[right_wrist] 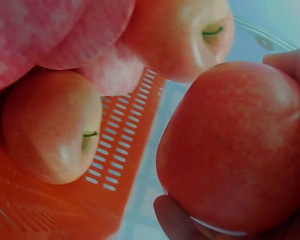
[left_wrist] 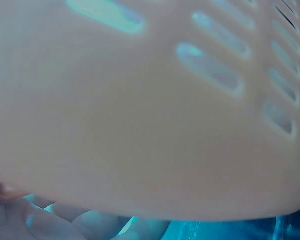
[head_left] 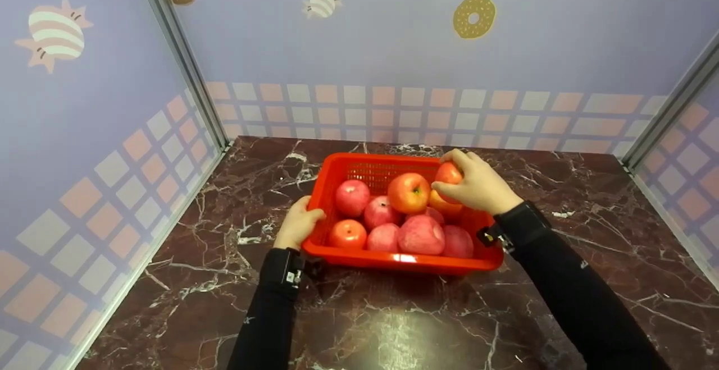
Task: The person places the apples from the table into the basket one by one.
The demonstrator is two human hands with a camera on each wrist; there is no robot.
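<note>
A red plastic basket [head_left: 348, 257] full of several red apples stands on the dark marble table [head_left: 393, 325]. My right hand [head_left: 477, 186] grips one red apple [head_left: 448, 173] at the basket's far right corner, just above the pile; the right wrist view shows this apple [right_wrist: 234, 150] large between my fingers [right_wrist: 177, 222]. My left hand [head_left: 297, 224] holds the basket's left wall, thumb over the rim. In the left wrist view the basket wall [left_wrist: 140, 115] fills the frame, with my fingers [left_wrist: 50, 222] below it.
Purple walls with a tile pattern close the table in on the left [head_left: 84, 134], back [head_left: 427, 50] and right. Metal corner posts [head_left: 185, 61] stand at the back corners. Bare marble lies in front of the basket and to both sides.
</note>
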